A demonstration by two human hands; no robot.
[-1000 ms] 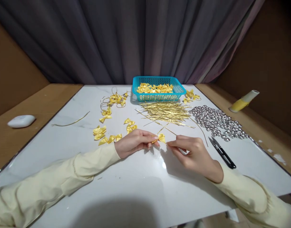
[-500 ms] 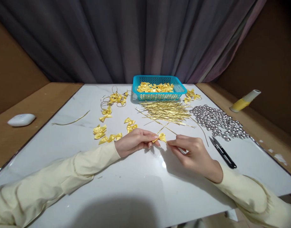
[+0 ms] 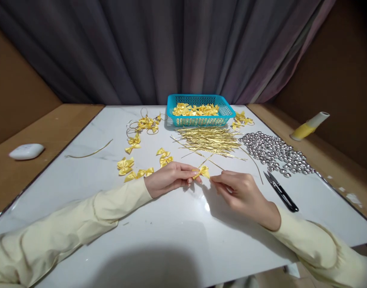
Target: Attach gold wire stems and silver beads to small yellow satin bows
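Note:
My left hand (image 3: pixel 174 177) pinches a yellow ribbon bow (image 3: pixel 204 172) by its left side, thumb on top, a little above the white table. To the right, my right hand (image 3: pixel 242 191) is closed in a pinch, its thumb and fingertip close to the bow's right edge. What the right fingertips hold, if anything, is too small to make out. Several yellow bows (image 3: pixel 141 173) lie beside and beyond my left hand. A heap of gold wire ties (image 3: pixel 210 141) lies just beyond both hands.
A blue basket (image 3: pixel 201 122) of yellow bows stands at the back. Silver beads (image 3: pixel 273 152) spread at the right, near black thread snips (image 3: pixel 281 192). Bows with gold ties (image 3: pixel 147 125) are piled back left. A yellow thread spool (image 3: pixel 309 126) and a white rounded object (image 3: pixel 26 151) sit at the sides.
The bow is turned slightly in the left fingers and shows more of its face. Both hands stay in nearly the same place.

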